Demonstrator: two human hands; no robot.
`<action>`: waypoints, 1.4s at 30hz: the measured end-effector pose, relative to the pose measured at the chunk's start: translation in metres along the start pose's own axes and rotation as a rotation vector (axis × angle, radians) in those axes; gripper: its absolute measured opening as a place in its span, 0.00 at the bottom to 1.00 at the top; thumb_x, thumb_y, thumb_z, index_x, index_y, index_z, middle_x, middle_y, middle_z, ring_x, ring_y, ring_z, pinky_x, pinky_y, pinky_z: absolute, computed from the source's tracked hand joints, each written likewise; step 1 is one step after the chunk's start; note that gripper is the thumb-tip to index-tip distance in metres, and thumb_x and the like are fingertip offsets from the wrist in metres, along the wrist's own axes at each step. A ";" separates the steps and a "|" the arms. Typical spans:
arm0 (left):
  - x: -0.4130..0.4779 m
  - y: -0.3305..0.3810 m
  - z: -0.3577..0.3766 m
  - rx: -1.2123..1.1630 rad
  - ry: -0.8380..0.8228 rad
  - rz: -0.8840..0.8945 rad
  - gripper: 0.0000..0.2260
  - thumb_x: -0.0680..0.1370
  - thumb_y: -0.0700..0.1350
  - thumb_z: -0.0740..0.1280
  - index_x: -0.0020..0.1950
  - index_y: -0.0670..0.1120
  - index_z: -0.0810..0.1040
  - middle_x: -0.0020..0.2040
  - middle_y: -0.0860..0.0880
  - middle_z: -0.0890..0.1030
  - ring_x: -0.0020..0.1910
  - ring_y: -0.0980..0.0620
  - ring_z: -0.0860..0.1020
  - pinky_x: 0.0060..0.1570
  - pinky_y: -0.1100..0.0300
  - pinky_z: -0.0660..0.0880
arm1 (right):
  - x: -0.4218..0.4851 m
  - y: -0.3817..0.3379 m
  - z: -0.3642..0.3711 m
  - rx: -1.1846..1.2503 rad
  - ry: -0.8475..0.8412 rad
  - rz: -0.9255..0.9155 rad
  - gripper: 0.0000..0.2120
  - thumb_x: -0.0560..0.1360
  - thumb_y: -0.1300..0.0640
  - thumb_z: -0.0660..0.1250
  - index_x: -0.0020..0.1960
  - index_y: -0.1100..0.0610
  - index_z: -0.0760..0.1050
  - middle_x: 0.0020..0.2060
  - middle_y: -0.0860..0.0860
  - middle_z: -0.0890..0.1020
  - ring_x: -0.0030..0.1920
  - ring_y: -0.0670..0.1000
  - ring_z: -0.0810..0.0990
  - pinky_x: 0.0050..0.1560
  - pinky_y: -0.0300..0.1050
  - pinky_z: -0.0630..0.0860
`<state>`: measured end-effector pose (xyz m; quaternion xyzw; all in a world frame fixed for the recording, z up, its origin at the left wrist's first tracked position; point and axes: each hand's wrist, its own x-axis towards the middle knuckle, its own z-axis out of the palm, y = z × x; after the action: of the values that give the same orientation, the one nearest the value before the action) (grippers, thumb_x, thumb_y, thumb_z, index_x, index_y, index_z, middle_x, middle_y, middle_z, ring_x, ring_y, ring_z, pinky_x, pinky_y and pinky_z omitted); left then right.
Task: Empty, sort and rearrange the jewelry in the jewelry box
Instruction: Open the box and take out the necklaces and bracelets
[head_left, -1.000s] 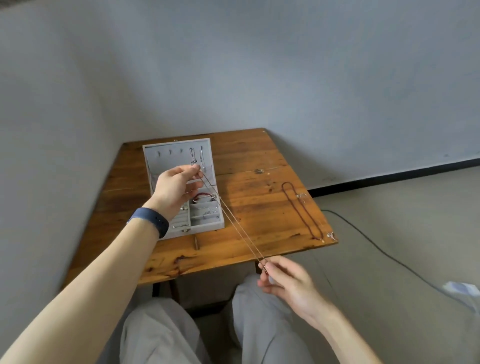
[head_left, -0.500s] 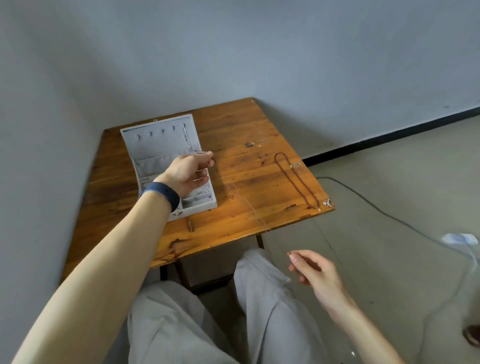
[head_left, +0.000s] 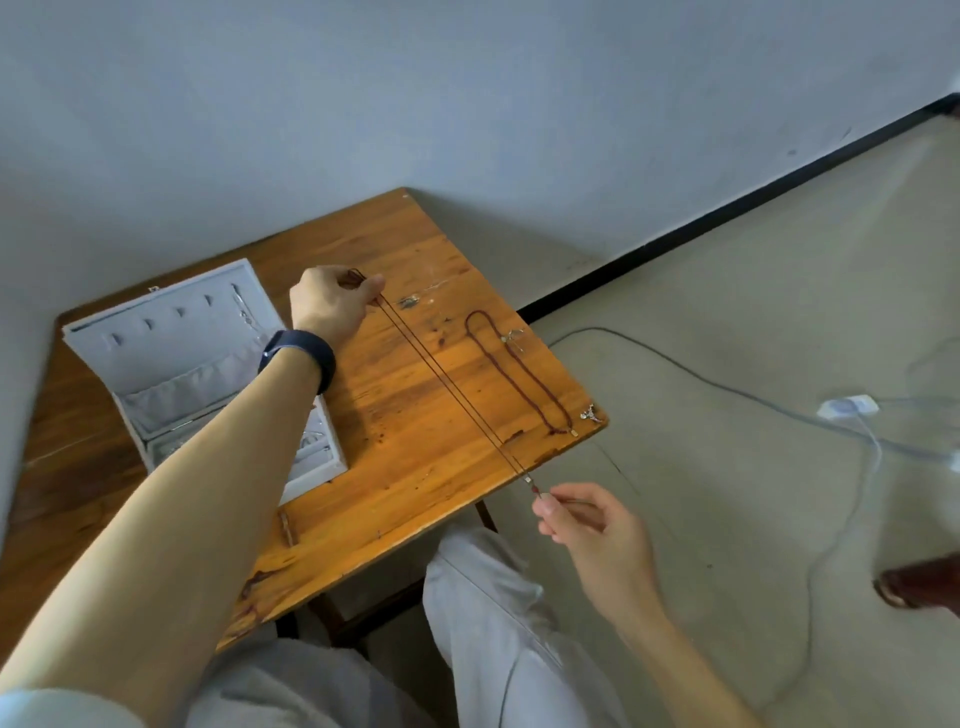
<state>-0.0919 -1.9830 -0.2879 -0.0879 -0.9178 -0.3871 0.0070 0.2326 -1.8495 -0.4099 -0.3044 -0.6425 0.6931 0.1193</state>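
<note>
A grey jewelry box (head_left: 171, 353) lies open on the left of the wooden table (head_left: 405, 467), its lid raised with a chain hanging on a hook. A thin dark necklace (head_left: 452, 384) is stretched taut across the table. My left hand (head_left: 332, 301) pinches its far end beyond the box. My right hand (head_left: 587, 519) pinches its clasp end just off the table's front right edge. A second dark necklace (head_left: 514, 374) lies in a long loop near the right edge.
A small silver piece (head_left: 590, 414) sits at the table's right corner, another small item (head_left: 409, 301) near the far middle. A cable (head_left: 727, 389) and white adapter (head_left: 847, 406) lie on the floor to the right. My knees are under the table.
My left hand has moved from over the box to the right and farther back, carrying the necklace's end. My right hand holds the other end, and the necklace is now stretched over the table.
</note>
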 end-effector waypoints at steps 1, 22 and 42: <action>0.007 0.001 0.004 0.009 0.008 0.006 0.12 0.77 0.56 0.71 0.43 0.48 0.84 0.41 0.50 0.84 0.41 0.51 0.81 0.44 0.57 0.79 | 0.006 0.001 0.003 -0.028 0.033 -0.010 0.02 0.75 0.50 0.74 0.48 0.45 0.82 0.41 0.44 0.87 0.44 0.43 0.85 0.47 0.39 0.79; 0.071 -0.038 0.094 0.199 -0.082 0.006 0.15 0.77 0.59 0.70 0.55 0.49 0.83 0.58 0.45 0.81 0.53 0.44 0.80 0.50 0.47 0.82 | 0.054 0.017 0.031 -0.239 0.275 -0.257 0.05 0.75 0.42 0.68 0.49 0.42 0.79 0.43 0.40 0.83 0.46 0.44 0.81 0.44 0.28 0.72; 0.083 -0.052 0.111 0.321 -0.109 0.097 0.17 0.78 0.65 0.63 0.60 0.59 0.79 0.65 0.46 0.73 0.64 0.42 0.71 0.63 0.41 0.72 | 0.065 0.028 0.032 -0.418 0.298 -0.376 0.07 0.79 0.44 0.69 0.54 0.44 0.81 0.43 0.39 0.79 0.47 0.45 0.79 0.47 0.27 0.70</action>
<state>-0.1762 -1.9265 -0.3960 -0.1509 -0.9615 -0.2294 -0.0100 0.1691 -1.8437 -0.4543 -0.2961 -0.7914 0.4598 0.2731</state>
